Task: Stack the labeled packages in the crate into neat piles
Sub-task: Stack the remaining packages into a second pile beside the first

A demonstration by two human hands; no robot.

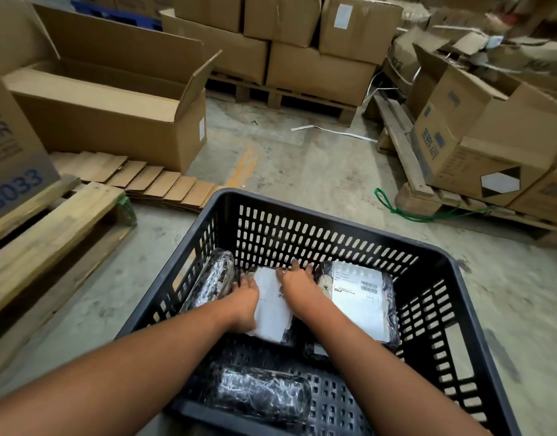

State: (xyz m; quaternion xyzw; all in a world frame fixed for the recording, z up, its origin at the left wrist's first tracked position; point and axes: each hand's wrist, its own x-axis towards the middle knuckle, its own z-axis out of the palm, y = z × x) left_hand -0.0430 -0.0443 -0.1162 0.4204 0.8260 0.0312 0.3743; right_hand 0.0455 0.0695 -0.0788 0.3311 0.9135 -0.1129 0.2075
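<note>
Package (pixel 272 313) lies label-up, long axis running away, under both hands (pixel 244 292).

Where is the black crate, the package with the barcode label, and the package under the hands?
black crate (pixel 318 243): head view, its far slotted wall.
barcode package (pixel 362 298): head view, its white label.
package under the hands (pixel 272 316): head view, its white label.

Open carton (pixel 107 99), long, flaps up, on the concrete floor (pixel 302 171) at left. Flattened cardboard (pixel 145 180) fanned in front of it. Wooden pallet (pixel 50 228) at near left, bearing a printed box (pixel 10 146). Stacked cartons (pixel 302 42) on a pallet at rear centre. Printed cartons (pixel 478 133) on a pallet at right, one tilted. Green cord (pixel 402 212) beside that pallet. White strap (pixel 330 130) lying on the floor.
</note>
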